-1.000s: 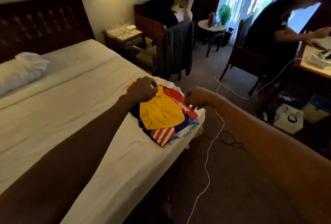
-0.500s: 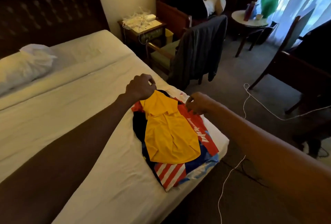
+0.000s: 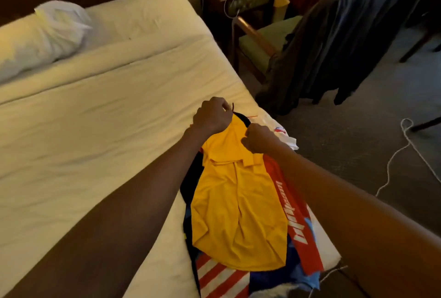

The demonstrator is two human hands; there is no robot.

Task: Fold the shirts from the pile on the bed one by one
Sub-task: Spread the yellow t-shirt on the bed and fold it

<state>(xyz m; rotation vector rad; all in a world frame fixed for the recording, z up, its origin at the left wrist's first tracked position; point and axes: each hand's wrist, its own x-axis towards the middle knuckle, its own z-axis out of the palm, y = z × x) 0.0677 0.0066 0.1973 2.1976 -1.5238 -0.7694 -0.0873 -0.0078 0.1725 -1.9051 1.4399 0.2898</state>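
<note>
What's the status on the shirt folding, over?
Left hand grips yellow shirt at its far end; right hand grips it alongside. Shirt unfolded, lying on the pile at the bed edge. Nothing blocking the hands.

A single head-worn camera looks steeply down and forward, close over the bed [image 3: 95, 130] filling frame left, carpet [image 3: 358, 154] at right.
</note>
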